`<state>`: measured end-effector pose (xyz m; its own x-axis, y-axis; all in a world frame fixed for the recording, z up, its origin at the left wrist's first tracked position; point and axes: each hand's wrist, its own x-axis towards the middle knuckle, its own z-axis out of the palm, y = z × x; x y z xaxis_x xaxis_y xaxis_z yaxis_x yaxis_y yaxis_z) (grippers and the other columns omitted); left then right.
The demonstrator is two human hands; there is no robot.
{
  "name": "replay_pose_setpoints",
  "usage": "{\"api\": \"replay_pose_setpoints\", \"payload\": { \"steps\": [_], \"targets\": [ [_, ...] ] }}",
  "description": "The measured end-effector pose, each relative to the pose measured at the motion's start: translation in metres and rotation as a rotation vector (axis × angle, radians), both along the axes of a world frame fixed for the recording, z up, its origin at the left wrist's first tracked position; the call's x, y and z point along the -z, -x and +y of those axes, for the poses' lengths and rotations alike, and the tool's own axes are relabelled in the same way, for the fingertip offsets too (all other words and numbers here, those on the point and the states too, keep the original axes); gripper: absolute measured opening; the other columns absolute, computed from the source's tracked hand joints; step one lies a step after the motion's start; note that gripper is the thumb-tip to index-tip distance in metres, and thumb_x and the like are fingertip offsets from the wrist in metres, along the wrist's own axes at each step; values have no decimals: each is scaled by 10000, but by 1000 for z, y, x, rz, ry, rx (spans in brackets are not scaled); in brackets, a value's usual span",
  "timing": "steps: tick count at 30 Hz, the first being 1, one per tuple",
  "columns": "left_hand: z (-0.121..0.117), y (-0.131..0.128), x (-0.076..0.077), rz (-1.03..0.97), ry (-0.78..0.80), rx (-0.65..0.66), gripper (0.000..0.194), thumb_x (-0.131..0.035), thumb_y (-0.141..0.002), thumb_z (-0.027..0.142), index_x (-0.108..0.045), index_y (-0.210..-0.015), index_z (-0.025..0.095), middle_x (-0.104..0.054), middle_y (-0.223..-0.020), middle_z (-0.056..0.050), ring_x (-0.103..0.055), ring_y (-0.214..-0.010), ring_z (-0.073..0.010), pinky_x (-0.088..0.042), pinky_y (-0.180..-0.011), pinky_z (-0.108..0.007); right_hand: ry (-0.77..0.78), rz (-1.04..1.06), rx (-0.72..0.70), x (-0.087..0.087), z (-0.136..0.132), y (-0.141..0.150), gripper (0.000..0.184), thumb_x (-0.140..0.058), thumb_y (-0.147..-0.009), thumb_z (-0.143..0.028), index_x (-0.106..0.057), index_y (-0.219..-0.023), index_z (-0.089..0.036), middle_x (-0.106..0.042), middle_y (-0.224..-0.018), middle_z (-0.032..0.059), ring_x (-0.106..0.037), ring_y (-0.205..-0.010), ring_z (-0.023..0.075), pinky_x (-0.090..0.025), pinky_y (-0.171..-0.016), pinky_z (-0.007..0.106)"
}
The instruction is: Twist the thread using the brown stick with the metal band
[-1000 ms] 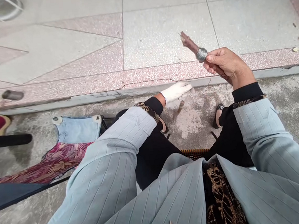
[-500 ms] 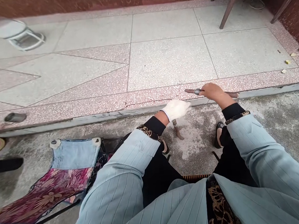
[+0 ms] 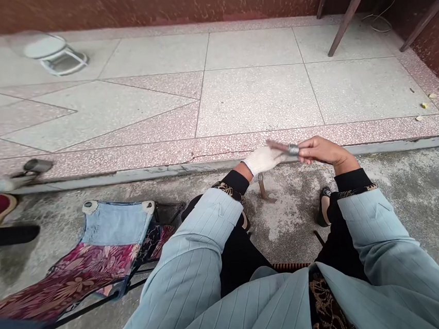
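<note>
My left hand, in a white knitted glove, is closed around a brown rod; the rod's lower part hangs beneath the glove and bends at its end. What lies inside that fist is hidden. My bare right hand pinches a brown stick at a coil of silvery wire wound round it. The stick's free end points left, over the gloved fingers; whether it touches them I cannot tell. Both hands are above the step's edge.
Along the tiled step runs a raised edge. At left, another person's gloved hand is at a grey metal tube. A folding chair stands left of me; a white stool and wooden legs stand farther back.
My right hand has shifted slightly right and down, its grip now at the wire coil. The stick's tip moved over the left glove. At left, the other person's gloved hand has reached the tube.
</note>
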<state>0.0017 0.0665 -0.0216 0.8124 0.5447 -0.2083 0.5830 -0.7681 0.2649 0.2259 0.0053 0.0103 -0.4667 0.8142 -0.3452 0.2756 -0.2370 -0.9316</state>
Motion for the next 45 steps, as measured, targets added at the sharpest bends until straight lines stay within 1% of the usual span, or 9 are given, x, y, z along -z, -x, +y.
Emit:
{"api": "replay_pose_setpoints", "payload": {
  "steps": [4, 15, 21, 26, 30, 33, 35, 41, 45],
  "targets": [
    [-5, -6, 9, 62, 87, -73, 477, -282, -1033, 488, -642, -1226, 242, -744, -1062, -81, -702, -923, -228, -447, -716, -280, -18, -21, 342, 5, 5, 1, 325, -705, -777, -476, -618, -686, -176, -563, -598, -13, -473, -534, 103, -339, -518, 249],
    [-9, -19, 31, 198, 11, -183, 464, -292, -1030, 454, -656, -1122, 181, -745, -971, -131, -718, -933, -268, -458, -679, -296, 30, -74, 310, 0, 8, -5, 228, -698, -757, -390, -612, -717, -183, -560, -616, 1, -476, -549, 111, -372, -528, 248],
    [-23, -18, 32, 202, 78, -33, 442, -300, -1031, 454, -642, -1170, 211, -747, -898, -99, -705, -759, -223, -414, -586, -281, -173, -667, 357, 3, 14, -11, 206, -592, -879, -355, -683, -858, -171, -676, -758, 85, -577, -675, 179, -375, -602, 288],
    [-22, -4, 15, 124, -205, -44, 473, -253, -1045, 446, -639, -1173, 202, -719, -803, -127, -703, -764, -270, -412, -608, -311, -136, -1013, 4, 11, 12, -9, 209, -604, -872, -311, -695, -767, -154, -700, -817, 161, -603, -722, 233, -361, -628, 336],
    [-16, 4, 5, 103, -247, -43, 432, -289, -1043, 408, -647, -1173, 205, -718, -823, -136, -698, -800, -272, -423, -659, -327, 96, -587, -450, 11, 2, 0, 198, -637, -840, -324, -687, -713, -181, -628, -634, 33, -541, -583, 144, -377, -584, 288],
    [-17, 2, 6, 30, -151, -47, 433, -294, -1048, 424, -633, -1208, 208, -734, -943, -129, -693, -875, -249, -439, -711, -315, 172, -239, -580, 2, -3, 1, 239, -684, -818, -416, -713, -804, -179, -630, -666, -15, -537, -564, 105, -387, -559, 250],
    [-20, -3, 10, 4, -60, -79, 443, -283, -1052, 425, -623, -1227, 201, -735, -1023, -121, -691, -909, -234, -451, -732, -303, 108, -84, -448, -5, -3, -3, 311, -707, -803, -474, -714, -862, -169, -645, -704, -19, -541, -572, 95, -402, -559, 241],
    [-25, -9, 29, 106, 218, -82, 427, -298, -1042, 445, -613, -1240, 234, -752, -1049, -54, -705, -878, -203, -454, -664, -271, -144, -75, 396, 2, 10, -19, 307, -641, -863, -439, -613, -745, -158, -552, -599, -17, -459, -501, 83, -348, -494, 231],
    [-30, -5, 30, 81, 72, 25, 416, -303, -1049, 434, -613, -1239, 233, -753, -976, -58, -710, -852, -218, -432, -643, -277, -196, -600, 432, 10, 17, -21, 270, -569, -913, -386, -673, -841, -148, -661, -743, 68, -549, -613, 138, -363, -556, 266]
  ]
}}
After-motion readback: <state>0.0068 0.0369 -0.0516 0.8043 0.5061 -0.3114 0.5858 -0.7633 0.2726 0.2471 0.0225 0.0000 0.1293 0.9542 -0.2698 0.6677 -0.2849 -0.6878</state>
